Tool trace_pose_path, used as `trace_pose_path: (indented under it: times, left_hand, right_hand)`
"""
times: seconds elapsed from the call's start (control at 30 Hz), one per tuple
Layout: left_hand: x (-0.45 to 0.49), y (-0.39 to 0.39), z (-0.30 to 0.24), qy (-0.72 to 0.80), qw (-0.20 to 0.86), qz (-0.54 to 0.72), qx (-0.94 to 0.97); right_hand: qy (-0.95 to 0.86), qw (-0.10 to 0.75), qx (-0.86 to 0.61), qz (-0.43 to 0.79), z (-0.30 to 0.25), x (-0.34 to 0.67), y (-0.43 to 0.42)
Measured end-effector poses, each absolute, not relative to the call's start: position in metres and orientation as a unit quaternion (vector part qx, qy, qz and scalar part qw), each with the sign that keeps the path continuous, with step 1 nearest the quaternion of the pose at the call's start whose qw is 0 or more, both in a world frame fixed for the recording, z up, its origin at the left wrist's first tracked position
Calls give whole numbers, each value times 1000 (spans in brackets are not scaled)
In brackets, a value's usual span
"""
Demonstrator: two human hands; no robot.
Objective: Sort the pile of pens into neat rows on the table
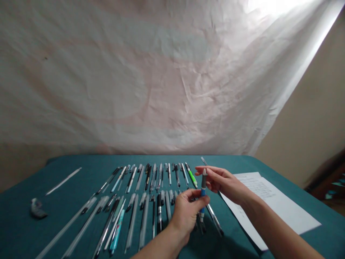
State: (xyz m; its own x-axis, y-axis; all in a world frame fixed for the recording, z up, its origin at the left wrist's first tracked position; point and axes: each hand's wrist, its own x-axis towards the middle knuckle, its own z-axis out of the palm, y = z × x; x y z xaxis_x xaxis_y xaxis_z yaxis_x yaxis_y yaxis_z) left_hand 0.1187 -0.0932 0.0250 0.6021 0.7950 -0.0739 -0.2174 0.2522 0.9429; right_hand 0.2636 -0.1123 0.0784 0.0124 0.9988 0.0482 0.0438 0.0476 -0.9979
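My left hand point(185, 208) is closed around a blue and grey pen point(203, 194), pinching it between thumb and fingers at its blue middle. The pen stands nearly upright, its grey pointed end at the top. My right hand point(221, 181) is beside that upper end, fingers loosely bent and apart, thumb close to the tip; whether it touches cannot be made out. Below and behind the hands, clear pens point(214, 217) lie on the green cloth. A green and black pen point(191, 175) lies just left of my right fingertips.
Several pens lie in two rows, among them a turquoise pen point(117, 232) and a thick black pen point(159, 214). White paper sheets point(291, 212) lie at the right. At the left are a thin white stick point(64, 181) and a small grey crumpled object point(37, 209). A pale sheet point(161, 79) hangs behind.
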Motion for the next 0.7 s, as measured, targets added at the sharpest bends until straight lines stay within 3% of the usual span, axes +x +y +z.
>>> trace_pose_path:
  times: [0.27,0.47,0.7]
  left_hand:
    - [120,-93,22,299,727,345,513]
    - [120,-92,22,285,743,337,504]
    - [120,-93,26,307,731,364,489]
  right_hand:
    - [-528,523,-523,417,77,262,-112]
    - [-527,482,-516,473,79,261,-114]
    - [-543,510,-519,421,76,256,-112]
